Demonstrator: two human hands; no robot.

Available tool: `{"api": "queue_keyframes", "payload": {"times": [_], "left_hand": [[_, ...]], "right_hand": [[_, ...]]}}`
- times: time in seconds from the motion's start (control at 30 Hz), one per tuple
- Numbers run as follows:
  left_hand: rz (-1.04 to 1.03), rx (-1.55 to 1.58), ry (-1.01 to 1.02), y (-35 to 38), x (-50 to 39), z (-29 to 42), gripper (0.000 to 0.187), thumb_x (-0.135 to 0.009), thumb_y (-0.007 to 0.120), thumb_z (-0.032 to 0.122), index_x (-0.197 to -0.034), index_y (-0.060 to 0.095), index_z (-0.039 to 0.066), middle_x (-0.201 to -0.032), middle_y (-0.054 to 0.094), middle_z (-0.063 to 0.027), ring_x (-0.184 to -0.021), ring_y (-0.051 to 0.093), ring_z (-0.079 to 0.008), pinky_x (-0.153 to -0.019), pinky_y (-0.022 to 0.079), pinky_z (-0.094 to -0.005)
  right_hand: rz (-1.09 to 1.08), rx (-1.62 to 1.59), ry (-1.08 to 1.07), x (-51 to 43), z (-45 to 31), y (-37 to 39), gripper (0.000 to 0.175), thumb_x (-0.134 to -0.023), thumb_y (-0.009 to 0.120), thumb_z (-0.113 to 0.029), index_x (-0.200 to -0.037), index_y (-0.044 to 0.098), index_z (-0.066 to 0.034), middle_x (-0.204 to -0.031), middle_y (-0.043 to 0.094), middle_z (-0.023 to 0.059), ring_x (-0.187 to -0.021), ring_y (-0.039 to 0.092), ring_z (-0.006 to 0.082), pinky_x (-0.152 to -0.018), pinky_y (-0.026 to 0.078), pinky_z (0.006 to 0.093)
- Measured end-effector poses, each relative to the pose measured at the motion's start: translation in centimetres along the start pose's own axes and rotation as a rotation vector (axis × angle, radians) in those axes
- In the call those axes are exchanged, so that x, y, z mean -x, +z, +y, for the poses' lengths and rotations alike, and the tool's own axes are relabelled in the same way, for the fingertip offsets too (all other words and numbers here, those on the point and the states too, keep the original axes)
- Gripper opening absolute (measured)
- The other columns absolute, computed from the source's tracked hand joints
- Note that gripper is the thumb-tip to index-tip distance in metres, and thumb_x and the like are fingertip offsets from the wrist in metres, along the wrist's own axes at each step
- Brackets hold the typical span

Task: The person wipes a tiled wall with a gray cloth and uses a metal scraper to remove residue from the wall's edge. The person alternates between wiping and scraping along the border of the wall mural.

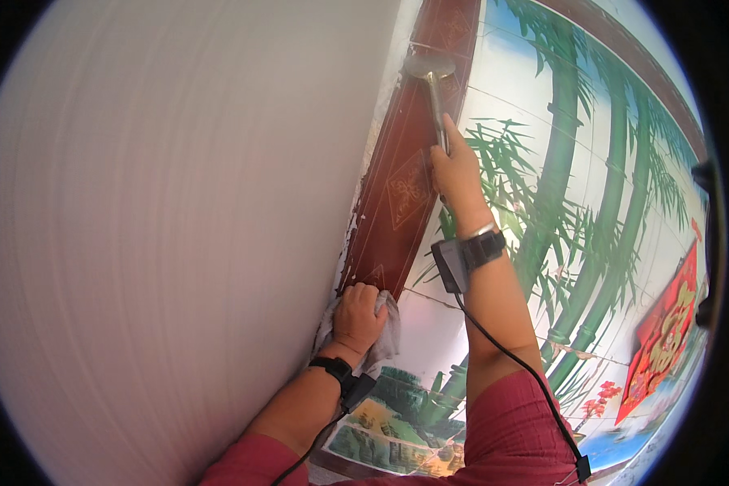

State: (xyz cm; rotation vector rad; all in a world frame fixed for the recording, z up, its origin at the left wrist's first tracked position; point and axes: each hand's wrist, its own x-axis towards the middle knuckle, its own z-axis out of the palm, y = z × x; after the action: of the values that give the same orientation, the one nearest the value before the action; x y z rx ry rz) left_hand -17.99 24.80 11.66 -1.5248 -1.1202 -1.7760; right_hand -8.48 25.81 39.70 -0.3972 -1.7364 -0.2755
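Observation:
My right hand (458, 167) grips the handle of a metal spatula-like scraper (434, 91), thumb laid along the shaft. Its wide, rounded head lies over the dark red tile border (395, 200), near that border's left edge. Lower down, my left hand (359, 319) is closed on a crumpled grey-white cloth (389, 340). The cloth lies against the lower part of the border, and some of it is hidden under the hand. White flecks and rough residue run along the border's left edge.
A broad pale surface (176, 231) fills the left side, meeting the border. To the right stretches a tiled wall mural of green bamboo (559, 140). A red paper decoration with gold writing (662, 334) hangs there. Black cables (510, 358) run from both wrist-worn devices (452, 264).

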Motion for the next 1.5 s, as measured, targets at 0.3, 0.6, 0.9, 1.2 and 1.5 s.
{"api": "queue_keyframes", "payload": {"times": [0.3, 0.6, 0.9, 1.2, 1.5], "left_hand": [[-0.006, 0.011, -0.016, 0.0, 0.2, -0.1, 0.026, -0.076, 0.071, 0.013, -0.094, 0.054, 0.006, -0.094, 0.056, -0.0143, -0.091, 0.055, -0.037, -0.079, 0.049, -0.0467], [-0.012, 0.012, -0.031, 0.1, 0.2, -0.1, 0.024, -0.077, 0.07, 0.014, -0.094, 0.055, 0.006, -0.093, 0.056, -0.0144, -0.091, 0.055, -0.0369, -0.079, 0.049, -0.0466], [-0.019, 0.018, -0.024, -0.1, 0.0, -0.1, 0.024, -0.077, 0.071, 0.014, -0.093, 0.055, 0.007, -0.093, 0.055, -0.0139, -0.093, 0.055, -0.0369, -0.077, 0.049, -0.0472], [-0.017, 0.01, -0.04, 0.2, 0.2, -0.2, 0.024, -0.078, 0.069, 0.015, -0.094, 0.055, 0.007, -0.094, 0.056, -0.014, -0.092, 0.055, -0.0374, -0.078, 0.05, -0.0476], [-0.011, 0.0, -0.017, 0.0, 0.2, -0.1, 0.024, -0.078, 0.069, 0.014, -0.094, 0.054, 0.006, -0.093, 0.055, -0.0147, -0.092, 0.055, -0.0376, -0.077, 0.048, -0.048]], "right_hand": [[-0.032, 0.024, 0.064, 0.8, -2.2, -0.2, 0.062, -0.091, 0.057, -0.009, -0.15, 0.041, -0.0072, -0.12, 0.064, 0.0299, -0.109, 0.065, 0.0396, -0.094, 0.05, 0.0408], [-0.124, 0.056, 0.213, 2.5, -2.5, -0.8, 0.062, -0.091, 0.057, -0.009, -0.151, 0.042, -0.0094, -0.112, 0.067, 0.0292, -0.097, 0.068, 0.0389, -0.086, 0.053, 0.0399], [-0.007, 0.044, -0.095, 5.3, -1.4, -0.3, 0.064, -0.091, 0.055, -0.007, -0.152, 0.04, -0.0098, -0.076, 0.059, 0.0116, -0.06, 0.055, 0.0168, -0.059, 0.048, 0.0337], [-0.103, 0.015, 0.147, 4.6, -2.2, -1.1, 0.062, -0.091, 0.057, -0.007, -0.151, 0.041, -0.0081, -0.106, 0.068, 0.0287, -0.086, 0.067, 0.038, -0.081, 0.052, 0.0407], [-0.107, -0.039, 0.201, 3.8, -1.4, -1.0, 0.06, -0.092, 0.055, -0.009, -0.151, 0.042, -0.01, -0.105, 0.066, 0.0251, -0.084, 0.066, 0.03, -0.078, 0.051, 0.0368]]}}
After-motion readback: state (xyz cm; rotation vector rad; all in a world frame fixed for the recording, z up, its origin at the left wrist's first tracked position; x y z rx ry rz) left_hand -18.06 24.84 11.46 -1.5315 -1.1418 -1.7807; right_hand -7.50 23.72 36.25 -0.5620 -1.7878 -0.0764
